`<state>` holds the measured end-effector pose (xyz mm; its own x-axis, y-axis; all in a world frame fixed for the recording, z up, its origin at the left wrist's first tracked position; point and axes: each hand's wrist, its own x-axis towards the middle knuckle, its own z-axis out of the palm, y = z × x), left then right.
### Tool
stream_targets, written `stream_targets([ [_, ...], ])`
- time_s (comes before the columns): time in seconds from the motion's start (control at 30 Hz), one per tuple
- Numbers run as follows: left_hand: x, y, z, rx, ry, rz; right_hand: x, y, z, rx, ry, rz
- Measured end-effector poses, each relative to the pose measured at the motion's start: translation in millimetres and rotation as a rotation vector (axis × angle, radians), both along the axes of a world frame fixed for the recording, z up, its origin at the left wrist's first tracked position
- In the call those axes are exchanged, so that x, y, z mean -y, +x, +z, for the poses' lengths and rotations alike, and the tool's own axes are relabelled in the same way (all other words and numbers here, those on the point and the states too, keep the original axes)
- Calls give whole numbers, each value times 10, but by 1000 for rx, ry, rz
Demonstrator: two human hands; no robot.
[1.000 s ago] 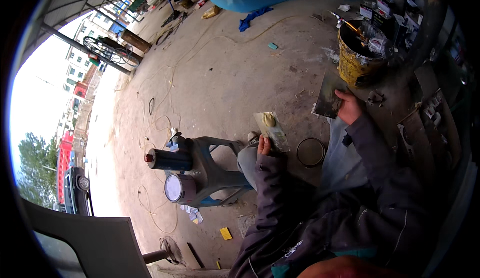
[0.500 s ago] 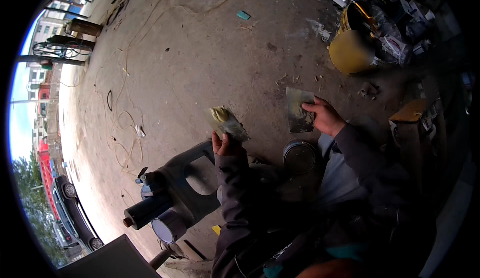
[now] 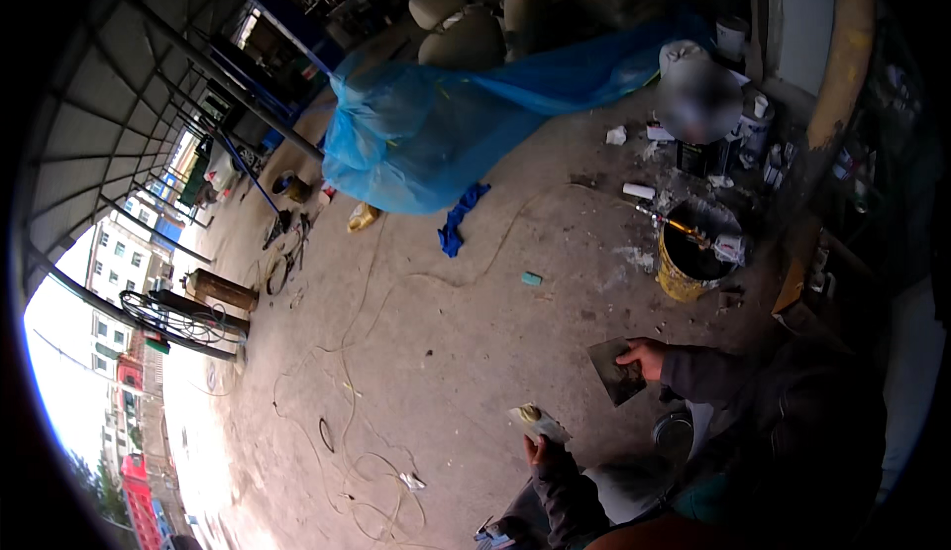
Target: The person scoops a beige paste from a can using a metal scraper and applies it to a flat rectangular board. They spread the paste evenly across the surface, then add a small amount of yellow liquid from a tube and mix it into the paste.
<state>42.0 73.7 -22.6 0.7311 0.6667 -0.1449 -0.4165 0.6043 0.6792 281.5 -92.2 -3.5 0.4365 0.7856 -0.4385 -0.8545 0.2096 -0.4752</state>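
My left hand point(image 3: 536, 449) is closed on the lower edge of a thin, light putty spreader point(image 3: 556, 428), thumb on its face. A lump of yellowish putty point(image 3: 531, 412) sits near the spreader's far left edge. To the right and farther out, my right hand point(image 3: 648, 357) pinches a dark, thin rectangular scraper plate point(image 3: 614, 376) by its right side. The two plates are held apart above the concrete floor. Beneath the right forearm stands a round metal can point(image 3: 673, 427), partly covered by my leg and sleeve.
A yellow bucket point(image 3: 682, 277) with a hose-like tool point(image 3: 684, 228) across its rim stands ahead right. Blue plastic sheeting point(image 3: 426, 144) spreads at the back, with a blue cloth point(image 3: 460, 221) before it. Thin hoses point(image 3: 349, 362) snake over the floor. Gas cylinders point(image 3: 223, 289) lie left.
The view has tilted up, bringing the blue sheeting and seats into sight and dropping the grey panel mostly out below. Both hands keep their plates; the right plate now looks more tilted.
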Motion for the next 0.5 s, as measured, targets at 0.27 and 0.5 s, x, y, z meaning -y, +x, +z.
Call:
stream_targets([
  [0.27,-606,-251,2875,-58,100,126,-75,628,4220,930,272,-211],
  [0.5,-822,-47,3225,422,13,-95,-837,-157,4336,1101,-83,-274],
])
